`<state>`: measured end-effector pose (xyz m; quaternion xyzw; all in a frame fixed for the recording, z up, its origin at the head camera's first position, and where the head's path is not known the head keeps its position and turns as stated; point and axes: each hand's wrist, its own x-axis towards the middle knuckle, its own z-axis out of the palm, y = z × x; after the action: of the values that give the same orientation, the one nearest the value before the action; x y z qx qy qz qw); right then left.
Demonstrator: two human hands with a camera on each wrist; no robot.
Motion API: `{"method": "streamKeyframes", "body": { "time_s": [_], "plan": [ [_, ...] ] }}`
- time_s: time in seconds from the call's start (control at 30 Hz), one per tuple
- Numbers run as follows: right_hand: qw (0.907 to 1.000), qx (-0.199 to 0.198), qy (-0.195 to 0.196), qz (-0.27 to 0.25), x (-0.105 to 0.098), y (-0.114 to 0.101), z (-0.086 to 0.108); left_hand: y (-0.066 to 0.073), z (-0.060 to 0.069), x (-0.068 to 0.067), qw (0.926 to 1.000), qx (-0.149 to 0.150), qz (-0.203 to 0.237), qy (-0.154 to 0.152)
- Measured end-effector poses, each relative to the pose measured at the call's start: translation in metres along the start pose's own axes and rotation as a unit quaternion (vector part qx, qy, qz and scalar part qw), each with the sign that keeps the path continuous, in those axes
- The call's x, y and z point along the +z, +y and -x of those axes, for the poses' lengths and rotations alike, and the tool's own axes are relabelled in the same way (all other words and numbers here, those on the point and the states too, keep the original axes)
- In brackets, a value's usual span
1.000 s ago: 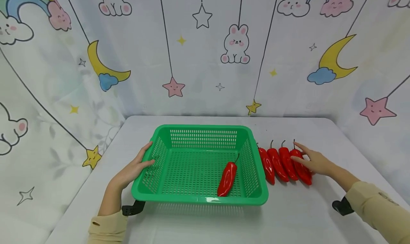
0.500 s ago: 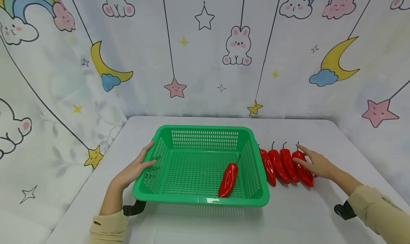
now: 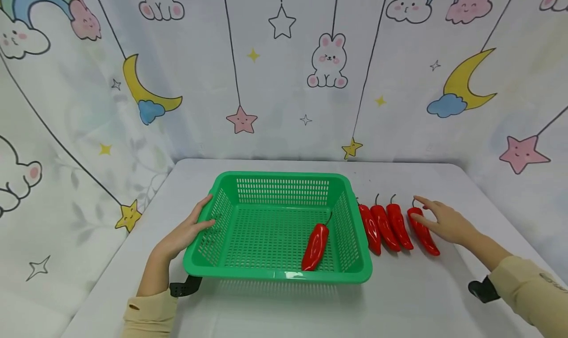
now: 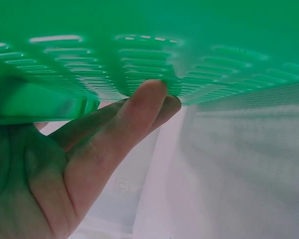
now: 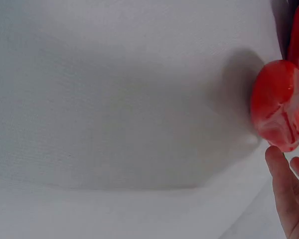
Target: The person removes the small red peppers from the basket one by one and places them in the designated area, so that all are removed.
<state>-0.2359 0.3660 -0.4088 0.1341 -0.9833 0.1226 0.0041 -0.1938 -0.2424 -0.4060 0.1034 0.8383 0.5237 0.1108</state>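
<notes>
My left hand [image 3: 188,234] grips the left side of a green plastic basket [image 3: 277,277], its thumb over the rim; in the left wrist view, fingers [image 4: 122,134] lie against the outside of the slotted wall. A glossy red chili pepper [image 3: 316,246] lies inside on the right. My right hand [image 3: 450,223] reaches over the rightmost red chili pepper [image 3: 423,233] on the table, thumb across it and forefinger by its stem. In the right wrist view, straight fingers [image 5: 284,194] come close to that pepper's rounded end [image 5: 276,99]; the thumb is out of sight there.
Several more red chili peppers, such as the middle one [image 3: 384,228], lie side by side right of the basket, one close against its wall. The white table [image 3: 248,311] ends at a patterned curtain [image 3: 275,81]. Dark wrist bands [image 3: 184,287] sit on both wrists.
My right hand has shifted slightly right. The rightmost pepper has moved right with it, widening the gap to its neighbour. My left hand and the basket stay in place.
</notes>
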Motion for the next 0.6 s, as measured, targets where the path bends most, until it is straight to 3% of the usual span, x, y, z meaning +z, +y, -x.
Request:
{"method": "streamKeyframes", "body": {
  "time_s": [0.27,0.6],
  "plan": [
    [0.9988,-0.039,0.03,-0.006,-0.018,-0.029,-0.007,-0.001,0.001,-0.001,1.0,0.0,0.0,0.001],
    [0.9981,-0.043,0.039,-0.017,-0.034,-0.064,-0.013,-0.002,0.0,-0.001,1.0,0.004,0.005,-0.001]
  ]
}}
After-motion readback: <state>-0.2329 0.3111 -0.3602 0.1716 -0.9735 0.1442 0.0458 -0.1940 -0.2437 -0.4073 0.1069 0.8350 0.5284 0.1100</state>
